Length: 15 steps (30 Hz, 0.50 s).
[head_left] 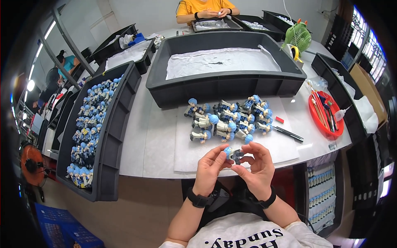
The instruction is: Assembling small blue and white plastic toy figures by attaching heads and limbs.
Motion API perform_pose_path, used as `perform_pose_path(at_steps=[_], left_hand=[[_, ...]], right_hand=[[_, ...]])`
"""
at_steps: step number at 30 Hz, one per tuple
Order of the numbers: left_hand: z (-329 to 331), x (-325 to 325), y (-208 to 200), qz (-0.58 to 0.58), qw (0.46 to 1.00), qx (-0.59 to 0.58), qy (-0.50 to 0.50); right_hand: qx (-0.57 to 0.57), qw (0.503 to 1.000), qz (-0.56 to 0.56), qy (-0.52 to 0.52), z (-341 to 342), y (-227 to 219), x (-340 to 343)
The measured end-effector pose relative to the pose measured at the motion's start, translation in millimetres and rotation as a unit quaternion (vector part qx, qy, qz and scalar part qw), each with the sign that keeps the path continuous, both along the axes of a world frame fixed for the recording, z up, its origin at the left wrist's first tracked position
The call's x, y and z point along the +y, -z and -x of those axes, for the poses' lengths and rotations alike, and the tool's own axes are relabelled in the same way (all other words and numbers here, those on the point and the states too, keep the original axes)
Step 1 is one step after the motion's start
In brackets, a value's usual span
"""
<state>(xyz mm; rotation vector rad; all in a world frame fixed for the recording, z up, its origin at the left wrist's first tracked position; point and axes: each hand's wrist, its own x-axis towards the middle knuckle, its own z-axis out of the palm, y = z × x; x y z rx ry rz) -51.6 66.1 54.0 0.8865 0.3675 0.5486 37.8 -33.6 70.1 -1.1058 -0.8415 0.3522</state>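
Just off the table's front edge, a small blue-haired figurine (pixel 228 151) with a dark lower part is between my hands. My left hand (pixel 210 168) pinches it by the head end, thumb and fingers closed. Curled round the dark end, the fingertips of my right hand (pixel 257 170) meet the figurine there. Beyond my hands a cluster of similar blue-haired figurines (pixel 225 116) lies on a white mat (pixel 188 159). To their right are a black pen (pixel 288 133) and a small red piece (pixel 279 120).
A large black bin (pixel 223 84) lined with white cloth stands behind the cluster. More figurines fill a black crate (pixel 109 161) at left. At right sit a red basket (pixel 326 132) of brushes and tools, and a green fan (pixel 297 37). A co-worker in yellow (pixel 202 6) sits opposite.
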Motion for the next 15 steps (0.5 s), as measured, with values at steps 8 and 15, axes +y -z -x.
perform_pose_path(at_steps=[8, 15], left_hand=[[-0.8, 0.1, 2.3, 0.0, 1.0, 0.005, 0.007], [-2.9, -0.5, 1.3, 0.013, 1.0, -0.012, 0.0]], right_hand=[[-0.002, 1.0, 0.003, 0.001, -1.2, 1.1, -0.5], [-0.005, 1.0, 0.007, -0.006, -1.4, 3.4, -1.0]])
